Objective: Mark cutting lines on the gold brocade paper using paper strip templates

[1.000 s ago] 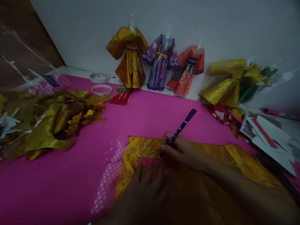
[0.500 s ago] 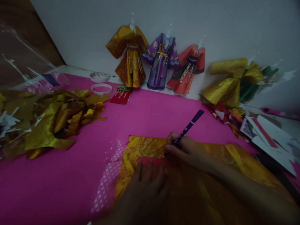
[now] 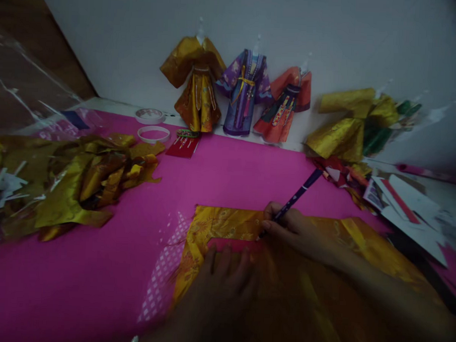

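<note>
A sheet of gold patterned fabric [image 3: 201, 225] lies in front of me, its lower part in deep shadow. My left hand [image 3: 223, 284] rests flat on it with the fingers spread, the fingertips at a red straight-edged piece [image 3: 234, 243]. In my right hand [image 3: 293, 228] is a slim dark purple pen [image 3: 298, 195], pinched between thumb and fingers and slanting up to the right. Its tip meets the fabric close to the red piece's upper edge. A thin dark line shows on the gold above that edge.
Gold fabric scraps [image 3: 99, 180] heap up at left on the pink table cover [image 3: 228, 176]. Tape rolls [image 3: 154, 134] and a red card [image 3: 182, 146] sit farther back. Small dresses, including a purple one [image 3: 240, 98], lean against the wall. White papers [image 3: 411, 214] lie at right.
The pen and my right hand have slid a little to the right along the red piece's upper edge. My left hand stays in place.
</note>
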A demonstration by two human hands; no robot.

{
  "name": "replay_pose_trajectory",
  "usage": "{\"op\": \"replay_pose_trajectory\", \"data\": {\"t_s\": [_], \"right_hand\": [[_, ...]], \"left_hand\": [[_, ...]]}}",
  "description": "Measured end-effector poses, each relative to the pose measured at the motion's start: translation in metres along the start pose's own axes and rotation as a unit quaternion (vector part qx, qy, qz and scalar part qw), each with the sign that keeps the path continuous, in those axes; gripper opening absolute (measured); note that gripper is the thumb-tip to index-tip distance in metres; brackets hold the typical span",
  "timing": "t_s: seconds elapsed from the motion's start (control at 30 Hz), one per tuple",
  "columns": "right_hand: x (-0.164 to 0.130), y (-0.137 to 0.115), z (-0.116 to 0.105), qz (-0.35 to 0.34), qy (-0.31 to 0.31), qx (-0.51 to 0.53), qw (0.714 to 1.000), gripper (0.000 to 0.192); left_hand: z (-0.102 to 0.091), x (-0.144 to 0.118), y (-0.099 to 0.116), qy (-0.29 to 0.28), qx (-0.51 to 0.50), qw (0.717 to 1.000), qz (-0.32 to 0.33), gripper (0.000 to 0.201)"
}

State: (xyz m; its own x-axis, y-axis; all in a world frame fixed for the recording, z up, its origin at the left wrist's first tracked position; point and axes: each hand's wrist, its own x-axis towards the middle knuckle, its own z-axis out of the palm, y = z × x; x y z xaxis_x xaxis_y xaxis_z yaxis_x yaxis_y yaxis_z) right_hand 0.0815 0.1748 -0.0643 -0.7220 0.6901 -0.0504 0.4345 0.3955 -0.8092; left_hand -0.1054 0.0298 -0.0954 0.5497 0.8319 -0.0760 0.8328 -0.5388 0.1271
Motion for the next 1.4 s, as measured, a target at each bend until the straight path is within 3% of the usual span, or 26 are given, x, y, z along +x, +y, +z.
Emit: {"op": "replay_pose_trajectory", "data": {"t_s": [0.57,0.77,1.0,1.1,1.27,1.4], "right_hand": [[-0.006,0.001,-0.004,0.014,0.004,-0.010,1.000,0.022],[-0.005,0.003,-0.004,0.009,0.009,-0.021,1.000,0.022],[-0.015,-0.003,-0.008,-0.010,0.053,0.020,0.998,0.020],[-0.030,-0.002,-0.011,-0.052,0.061,-0.032,0.996,0.019],[-0.050,0.013,-0.002,-0.146,-0.013,-0.192,0.970,0.025],[-0.058,0.012,0.008,-0.159,-0.032,-0.251,0.954,0.020]], "left_hand": [[-0.005,0.000,0.002,-0.028,-0.012,1.000,-0.005,0.064],[-0.009,0.002,0.001,-0.065,-0.025,0.998,-0.006,0.063],[-0.013,0.005,0.000,-0.072,-0.048,0.996,-0.004,0.064],[-0.014,0.005,0.000,-0.090,-0.048,0.995,-0.007,0.063],[-0.008,0.003,0.000,-0.076,-0.044,0.996,-0.001,0.065],[-0.012,0.002,0.002,-0.066,-0.049,0.997,-0.008,0.075]]}}
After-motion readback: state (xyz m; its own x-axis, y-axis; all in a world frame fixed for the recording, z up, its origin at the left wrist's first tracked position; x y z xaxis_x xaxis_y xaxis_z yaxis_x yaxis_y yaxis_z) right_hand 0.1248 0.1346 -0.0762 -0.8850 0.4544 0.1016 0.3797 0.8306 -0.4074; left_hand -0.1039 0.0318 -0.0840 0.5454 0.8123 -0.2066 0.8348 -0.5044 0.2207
